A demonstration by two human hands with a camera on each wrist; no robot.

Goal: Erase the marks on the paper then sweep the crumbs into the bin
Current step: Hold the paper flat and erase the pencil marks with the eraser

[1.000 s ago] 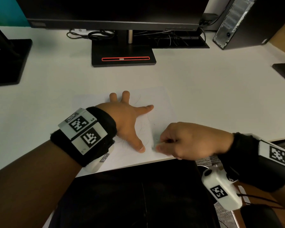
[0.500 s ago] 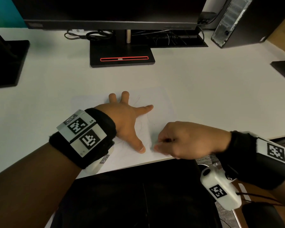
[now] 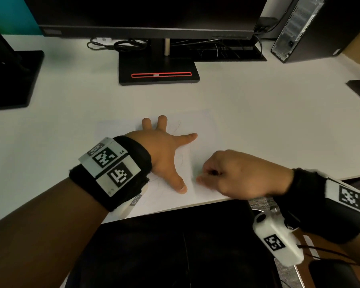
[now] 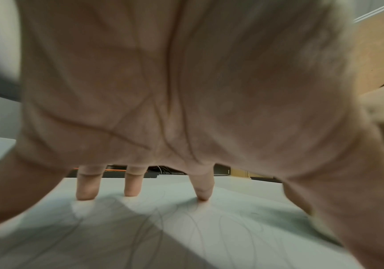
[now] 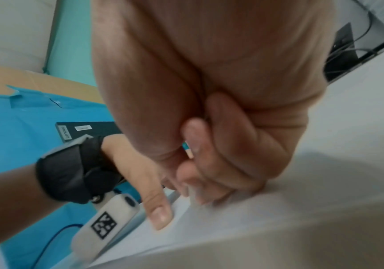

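A white sheet of paper (image 3: pixel 204 125) with faint curved pencil marks (image 3: pixel 182 161) lies near the desk's front edge. My left hand (image 3: pixel 164 150) presses flat on it with fingers and thumb spread; the left wrist view shows the fingertips (image 4: pixel 202 195) on the paper (image 4: pixel 209 227). My right hand (image 3: pixel 202 176) is curled just right of the left thumb, its fingertips down on the sheet. It pinches a small pale eraser (image 5: pixel 191 193) that is almost wholly hidden by the fingers.
A black monitor base (image 3: pixel 158 69) with a red stripe stands at the back centre, with cables (image 3: pixel 121 44) beside it. Another black stand (image 3: pixel 10 80) is at left and a computer tower (image 3: pixel 312 28) at back right. A large dark shape (image 3: pixel 175 246) lies below the desk's front edge.
The right hand's fingertips have shifted only slightly on the paper beside the left thumb. The left hand has stayed pressed in place.
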